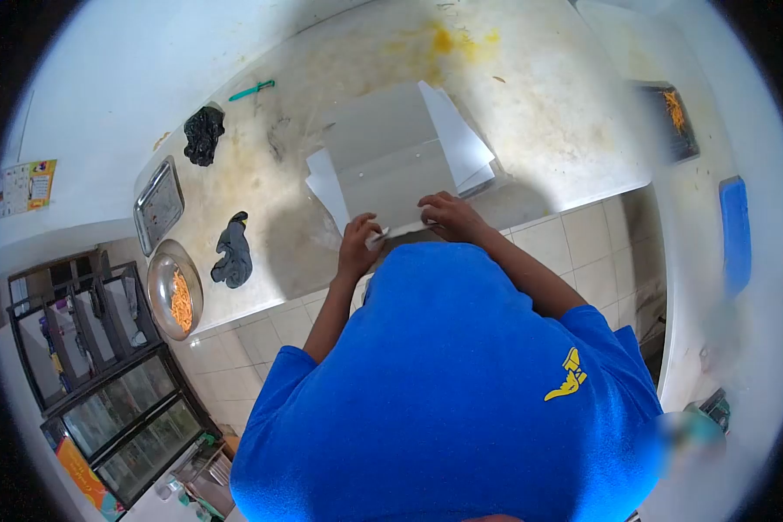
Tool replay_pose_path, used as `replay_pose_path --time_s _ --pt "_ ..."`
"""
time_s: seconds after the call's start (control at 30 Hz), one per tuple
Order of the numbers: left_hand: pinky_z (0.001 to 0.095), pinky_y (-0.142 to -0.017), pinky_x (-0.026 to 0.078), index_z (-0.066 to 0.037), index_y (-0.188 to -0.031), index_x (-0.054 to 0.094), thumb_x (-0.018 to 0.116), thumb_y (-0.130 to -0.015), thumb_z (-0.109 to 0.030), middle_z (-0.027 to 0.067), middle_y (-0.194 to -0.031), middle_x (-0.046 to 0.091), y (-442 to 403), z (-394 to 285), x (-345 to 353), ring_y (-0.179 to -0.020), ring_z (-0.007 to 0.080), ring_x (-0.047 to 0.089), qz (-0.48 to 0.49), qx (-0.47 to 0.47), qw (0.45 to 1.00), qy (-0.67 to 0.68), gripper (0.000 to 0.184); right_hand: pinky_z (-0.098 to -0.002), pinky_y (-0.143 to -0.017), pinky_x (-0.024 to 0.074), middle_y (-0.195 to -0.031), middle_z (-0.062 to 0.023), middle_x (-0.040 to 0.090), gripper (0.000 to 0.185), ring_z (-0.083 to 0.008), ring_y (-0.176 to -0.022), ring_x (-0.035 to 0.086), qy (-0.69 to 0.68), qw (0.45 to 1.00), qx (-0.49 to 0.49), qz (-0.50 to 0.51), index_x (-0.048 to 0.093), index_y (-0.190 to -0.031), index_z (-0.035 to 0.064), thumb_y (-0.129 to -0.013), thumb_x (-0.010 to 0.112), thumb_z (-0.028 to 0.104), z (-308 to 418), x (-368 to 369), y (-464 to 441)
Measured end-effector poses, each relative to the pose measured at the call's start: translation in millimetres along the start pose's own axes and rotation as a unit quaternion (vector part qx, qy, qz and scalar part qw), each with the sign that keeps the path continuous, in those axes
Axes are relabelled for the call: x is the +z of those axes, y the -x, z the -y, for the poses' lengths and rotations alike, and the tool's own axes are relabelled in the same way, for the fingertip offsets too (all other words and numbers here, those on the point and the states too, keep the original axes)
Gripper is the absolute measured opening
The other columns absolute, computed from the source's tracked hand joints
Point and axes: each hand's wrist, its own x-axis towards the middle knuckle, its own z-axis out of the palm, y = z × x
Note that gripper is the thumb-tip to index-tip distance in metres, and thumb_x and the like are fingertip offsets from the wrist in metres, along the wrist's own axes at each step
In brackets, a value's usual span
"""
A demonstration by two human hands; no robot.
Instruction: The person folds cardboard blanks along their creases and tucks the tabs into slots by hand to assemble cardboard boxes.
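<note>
A large grey sheet, with a crease across it and two small pale spots, lies flat on the counter. White paper sheets stick out from under it on both sides. At its near edge, my left hand has its fingers curled, with a small white edge showing at the fingertips. My right hand has bent fingers on the same near edge, farther right. The undersides of both hands are hidden.
Along the left stand a metal bowl of orange shreds, a metal tray, a dark glove-like item, a crumpled black bag and a green-handled knife. At right are a black tray and a blue board.
</note>
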Motion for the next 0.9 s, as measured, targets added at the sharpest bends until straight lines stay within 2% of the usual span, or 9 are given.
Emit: replay_pose_path --time_s 0.1,0.17,0.27,0.4,0.5,0.6,0.7,0.87,0.9 --pt "0.0409 -0.090 0.043 -0.008 -0.091 0.058 0.074 -0.061 -0.007 0.0106 -0.115 0.056 20.9 -7.4 9.4 -0.108 0.0317 0.051 0.028 -0.003 1.000 -0.011 0.034 -0.0420 -0.082 0.0467 -0.104 -0.0086 0.055 0.021 -0.0326 -0.100 0.051 0.004 0.998 -0.060 0.033 0.053 -0.090 0.0097 -0.071 0.064 0.011 -16.5 13.4 16.5" --pt "0.0411 -0.090 0.043 -0.007 -0.090 0.057 0.075 -0.060 -0.007 0.0104 -0.116 0.055 21.8 -16.9 8.0 -0.108 0.0315 0.051 0.044 -0.019 0.999 -0.022 0.035 -0.0416 -0.082 0.0456 -0.102 -0.0095 0.055 0.025 -0.0319 -0.101 0.051 -0.034 0.999 -0.015 0.033 0.053 -0.089 0.0088 -0.068 0.066 0.013 -18.4 13.2 22.1" --pt "0.0410 -0.090 0.043 -0.008 -0.095 0.059 0.074 -0.062 -0.011 0.0111 -0.117 0.055 11.9 -18.7 7.3 -0.107 0.0318 0.051 0.063 0.088 0.992 -0.064 0.036 -0.0412 -0.084 0.0436 -0.100 -0.0105 0.055 0.032 -0.0318 -0.101 0.050 -0.021 0.998 0.053 -0.038 0.053 -0.089 0.0079 -0.064 0.070 0.018 -4.6 -2.1 26.1" --pt "0.0408 -0.089 0.042 -0.007 -0.101 0.063 0.072 -0.069 -0.020 0.0123 -0.117 0.055 13.6 -26.4 0.2 -0.106 0.0320 0.051 -0.010 -0.025 0.997 -0.073 0.035 -0.0392 -0.080 0.0438 -0.092 -0.0102 0.055 0.027 -0.0310 -0.097 0.050 0.158 0.969 0.159 -0.103 0.058 -0.081 0.0072 -0.066 0.073 0.023 11.0 -23.1 33.8" --pt "0.0415 -0.089 0.042 -0.005 -0.101 0.063 0.071 -0.072 -0.023 0.0137 -0.116 0.055 35.4 -17.1 11.8 -0.107 0.0322 0.050 -0.061 -0.052 0.991 -0.109 0.035 -0.0397 -0.077 0.0441 -0.090 -0.0111 0.055 0.031 -0.0324 -0.092 0.052 0.158 0.966 0.203 -0.035 0.062 -0.083 0.0067 -0.070 0.073 0.032 6.6 -28.6 50.3" --pt "0.0425 -0.090 0.041 -0.003 -0.103 0.061 0.071 -0.073 -0.025 0.0153 -0.116 0.054 43.2 2.0 20.8 -0.107 0.0326 0.050 -0.092 -0.082 0.984 -0.131 0.038 -0.0429 -0.073 0.0468 -0.093 -0.0104 0.054 0.046 -0.0320 -0.088 0.054 0.153 0.937 0.311 -0.035 0.062 -0.097 0.0085 -0.072 0.070 0.046 -12.9 -19.3 44.6" --pt "0.0426 -0.092 0.040 -0.002 -0.114 0.053 0.071 -0.073 -0.025 0.0185 -0.115 0.054 12.5 3.6 20.3 -0.109 0.0340 0.048 -0.099 -0.195 0.962 -0.166 0.051 -0.0426 -0.075 0.0484 -0.100 -0.0143 0.052 0.060 -0.0325 -0.089 0.055 0.140 0.938 0.295 -0.114 0.055 -0.114 0.0081 -0.071 0.070 0.046 -22.8 -21.5 15.7" --pt "0.0421 -0.093 0.040 0.001 -0.128 0.036 0.074 -0.069 -0.031 0.0218 -0.117 0.051 -33.0 -9.7 10.7 -0.112 0.0353 0.046 -0.019 -0.353 0.933 -0.075 0.077 -0.0430 -0.083 0.0484 -0.111 -0.0231 0.042 0.090 -0.0372 -0.096 0.054 0.085 0.905 0.417 0.018 0.029 -0.137 0.0069 -0.066 0.077 0.033 -2.3 -11.5 -11.8" --pt "0.0423 -0.093 0.040 0.002 -0.128 0.037 0.075 -0.069 -0.032 0.0221 -0.118 0.050 -37.9 -4.9 11.7 -0.112 0.0353 0.046 -0.013 -0.377 0.925 0.055 0.078 -0.0429 -0.084 0.0484 -0.113 -0.0245 0.039 0.096 -0.0382 -0.097 0.054 0.071 0.906 0.417 0.026 0.023 -0.140 0.0069 -0.065 0.078 0.030 0.9 -8.8 -12.4"
